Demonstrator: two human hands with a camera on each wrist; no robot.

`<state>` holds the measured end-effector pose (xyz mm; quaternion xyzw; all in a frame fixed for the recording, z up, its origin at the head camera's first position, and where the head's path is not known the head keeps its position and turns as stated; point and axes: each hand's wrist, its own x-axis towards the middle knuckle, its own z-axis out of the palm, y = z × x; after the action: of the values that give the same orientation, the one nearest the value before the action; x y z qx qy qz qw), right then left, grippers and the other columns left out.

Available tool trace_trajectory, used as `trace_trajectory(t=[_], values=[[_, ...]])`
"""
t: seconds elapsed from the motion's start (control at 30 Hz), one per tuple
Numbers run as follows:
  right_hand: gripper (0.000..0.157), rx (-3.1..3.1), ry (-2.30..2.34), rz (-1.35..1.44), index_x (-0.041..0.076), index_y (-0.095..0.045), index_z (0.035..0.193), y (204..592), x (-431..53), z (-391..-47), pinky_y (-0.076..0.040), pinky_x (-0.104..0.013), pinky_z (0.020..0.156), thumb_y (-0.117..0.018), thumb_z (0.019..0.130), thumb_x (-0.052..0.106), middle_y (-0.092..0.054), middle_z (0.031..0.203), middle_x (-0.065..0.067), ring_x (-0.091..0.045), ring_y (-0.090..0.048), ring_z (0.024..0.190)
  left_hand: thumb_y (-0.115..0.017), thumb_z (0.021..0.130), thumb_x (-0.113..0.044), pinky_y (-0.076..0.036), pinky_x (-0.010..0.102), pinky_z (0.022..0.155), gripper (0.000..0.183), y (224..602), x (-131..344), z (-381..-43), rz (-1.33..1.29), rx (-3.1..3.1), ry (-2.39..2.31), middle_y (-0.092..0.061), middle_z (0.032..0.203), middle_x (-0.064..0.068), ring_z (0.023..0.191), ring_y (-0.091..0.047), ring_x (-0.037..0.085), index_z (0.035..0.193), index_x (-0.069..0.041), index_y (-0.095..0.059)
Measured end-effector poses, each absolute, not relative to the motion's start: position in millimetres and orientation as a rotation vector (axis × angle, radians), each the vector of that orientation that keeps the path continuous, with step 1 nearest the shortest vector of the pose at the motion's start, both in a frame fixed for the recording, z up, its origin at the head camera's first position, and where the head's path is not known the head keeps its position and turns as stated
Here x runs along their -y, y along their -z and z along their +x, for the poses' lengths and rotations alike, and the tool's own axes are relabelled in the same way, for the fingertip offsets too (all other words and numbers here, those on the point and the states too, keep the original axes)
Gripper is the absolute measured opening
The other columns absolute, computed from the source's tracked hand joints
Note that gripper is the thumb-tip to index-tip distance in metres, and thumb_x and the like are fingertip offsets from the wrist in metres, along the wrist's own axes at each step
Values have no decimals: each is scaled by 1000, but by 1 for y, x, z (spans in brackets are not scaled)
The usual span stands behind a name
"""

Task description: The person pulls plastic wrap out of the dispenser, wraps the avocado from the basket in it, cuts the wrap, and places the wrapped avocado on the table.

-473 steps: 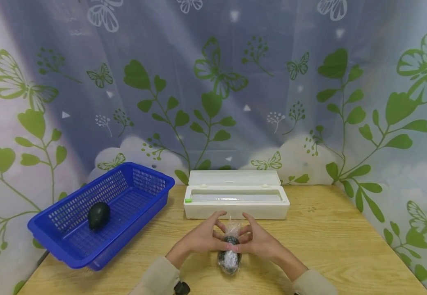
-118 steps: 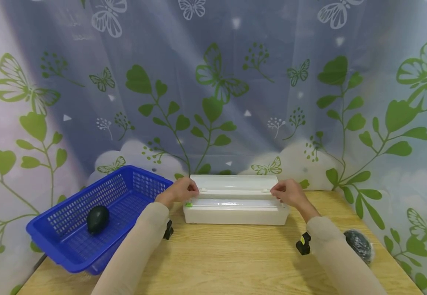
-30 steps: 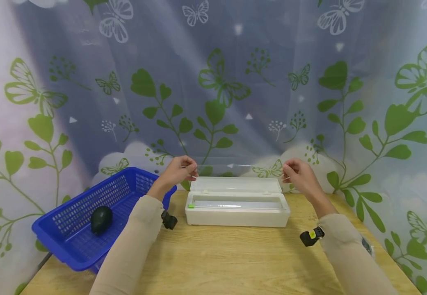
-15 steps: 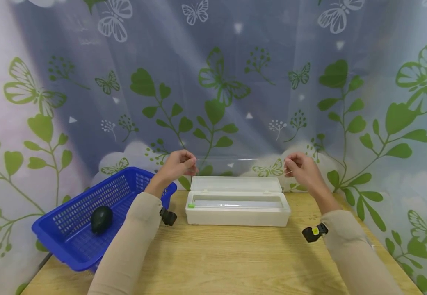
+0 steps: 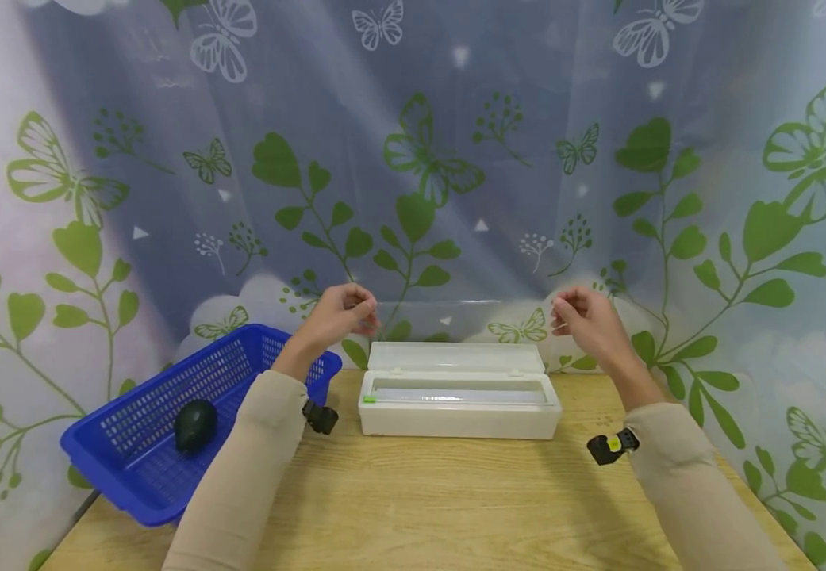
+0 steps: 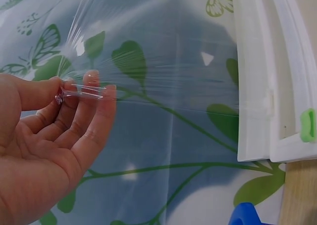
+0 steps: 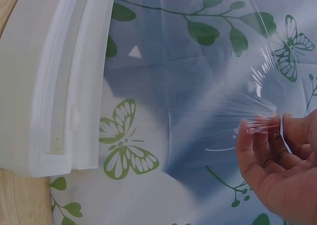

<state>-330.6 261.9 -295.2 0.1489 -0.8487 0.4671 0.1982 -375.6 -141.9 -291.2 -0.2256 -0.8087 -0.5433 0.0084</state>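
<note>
A sheet of clear cling film (image 6: 163, 81) is stretched between my two hands above and behind the white cling film dispenser (image 5: 459, 422). My left hand (image 5: 337, 316) pinches one corner between thumb and index finger, with the film gathered there in the left wrist view. Opposite it, my right hand (image 5: 589, 323) pinches the other corner the same way, as the right wrist view shows. Fine creases fan out from both pinched corners toward the dispenser. Its lid (image 5: 455, 357) is tipped up at the back, and a white roll (image 5: 462, 395) shows in the slot.
To the left stands a blue perforated basket (image 5: 123, 476) with one dark green avocado (image 5: 195, 426) in it. A small green slider (image 5: 370, 399) sits on the dispenser's left end. The wooden table (image 5: 448, 507) ends against a patterned curtain (image 5: 441, 119) behind.
Both hands have risen from the dispenser, drawing film up, and still inch higher. Earlier they handled a film-wrapped avocado, later set at the right and now hidden by the right sleeve.
</note>
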Motion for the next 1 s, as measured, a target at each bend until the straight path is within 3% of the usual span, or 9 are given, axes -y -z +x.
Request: trace_trajectory(t=[0.43, 0.7, 0.87, 1.0], values=[[28, 2357, -1267, 432, -9, -56, 120, 281, -264, -327, -61, -19, 73, -48, 110, 16, -64, 98, -14, -1, -64, 78, -52, 109, -15, -63, 40, 90, 22, 271, 141, -364, -728, 2513, 1649, -67, 108, 20, 105, -69, 37, 120, 2, -59], [27, 2328, -1273, 427, -7, -56, 119, 271, -263, -321, -60, -17, 73, -48, 110, 17, -63, 98, -17, -4, -66, 78, -53, 109, -16, -64, 42, 89, 21, 261, 141, -359, -744, 2483, 1655, -66, 111, 25, 103, -69, 38, 118, 2, -60], [26, 2293, -1279, 432, -9, -55, 118, 264, -263, -320, -60, -16, 71, -49, 109, 14, -62, 91, -4, 0, -64, 76, -52, 109, -16, -62, 46, 92, 21, 254, 141, -357, -763, 2475, 1651, -64, 114, 25, 99, -70, 26, 118, 2, -59], [27, 2273, -1272, 441, -10, -55, 117, 258, -263, -317, -60, -16, 71, -50, 109, 15, -61, 88, 4, 1, -64, 76, -52, 109, -15, -63, 46, 91, 20, 248, 141, -354, -771, 2456, 1645, -65, 110, 17, 96, -70, 21, 117, 1, -59]])
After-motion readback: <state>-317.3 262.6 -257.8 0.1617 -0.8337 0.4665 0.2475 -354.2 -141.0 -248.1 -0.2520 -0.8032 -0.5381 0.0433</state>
